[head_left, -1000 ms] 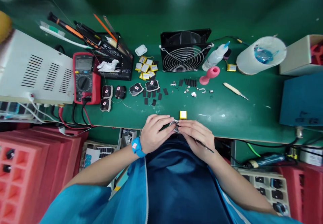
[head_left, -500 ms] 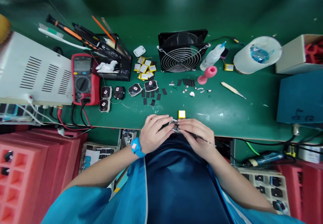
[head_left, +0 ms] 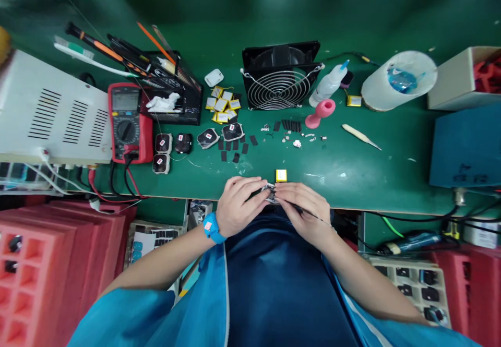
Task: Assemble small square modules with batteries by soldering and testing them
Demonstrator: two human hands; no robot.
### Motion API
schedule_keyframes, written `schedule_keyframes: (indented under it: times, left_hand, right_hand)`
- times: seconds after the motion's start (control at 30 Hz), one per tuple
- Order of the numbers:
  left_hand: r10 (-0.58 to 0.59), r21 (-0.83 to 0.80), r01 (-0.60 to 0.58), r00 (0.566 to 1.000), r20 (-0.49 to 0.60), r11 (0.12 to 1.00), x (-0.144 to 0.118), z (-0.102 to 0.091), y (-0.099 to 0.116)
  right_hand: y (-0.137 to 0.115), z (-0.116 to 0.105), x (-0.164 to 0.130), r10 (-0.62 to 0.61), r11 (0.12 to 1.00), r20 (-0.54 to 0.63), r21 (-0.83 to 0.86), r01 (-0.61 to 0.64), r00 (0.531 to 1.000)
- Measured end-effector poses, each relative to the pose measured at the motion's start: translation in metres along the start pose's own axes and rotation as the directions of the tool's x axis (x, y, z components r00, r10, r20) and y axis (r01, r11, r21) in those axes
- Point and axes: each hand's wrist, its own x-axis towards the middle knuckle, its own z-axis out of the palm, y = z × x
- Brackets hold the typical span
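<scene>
Small silvery part (head_left: 271,193), just body-side of the yellow battery (head_left: 281,175)
Left hand (head_left: 239,203) and right hand (head_left: 307,211) both pinch it by the edge of the glossy green bench (head_left: 379,180), fingers hiding its long axis. Thin dark tool (head_left: 314,215) slants back along the right hand. Bench spreads wide right of the battery.

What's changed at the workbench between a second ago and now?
Very little. The thin tool in the right hand has tilted slightly, its back end swinging a little away from the person's body. Nothing was visibly picked up or let go: the left hand and right hand still hold the small part, and the yellow-edged pack still lies just beyond them.
</scene>
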Motion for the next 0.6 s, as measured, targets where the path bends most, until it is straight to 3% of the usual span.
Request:
schedule_keyframes:
  times: [0.17,0.27,0.37,0.43,0.53,0.6]
  left_hand:
    - [-0.042,-0.022,0.042,0.999,0.030,0.999,0.004,-0.003,0.001]
    - [-0.123,-0.078,0.128,0.990,0.066,0.989,0.007,-0.004,0.002]
    - [-0.171,-0.114,0.180,0.982,0.082,0.977,0.010,-0.005,0.002]
    - [-0.176,-0.112,0.186,0.980,0.089,0.976,0.011,-0.005,0.003]
    - [-0.187,-0.121,0.200,0.976,0.113,0.972,0.014,-0.007,0.003]
    - [-0.184,-0.138,0.203,0.973,0.135,0.970,0.016,-0.009,0.003]
  right_hand:
    - [0.004,-0.016,0.005,0.255,0.948,-0.035,0.207,-0.243,0.966]
    - [0.012,-0.043,0.011,0.397,0.905,-0.053,0.189,-0.381,0.916]
    - [0.019,-0.076,0.018,0.479,0.878,0.073,-0.063,-0.475,0.875]
    - [0.020,-0.094,0.022,0.485,0.834,0.134,-0.368,-0.410,0.864]
    - [0.018,-0.107,0.025,0.471,0.608,0.058,-0.744,-0.276,0.880]
    - [0.015,-0.105,0.025,0.394,0.527,-0.022,-0.813,-0.246,0.919]
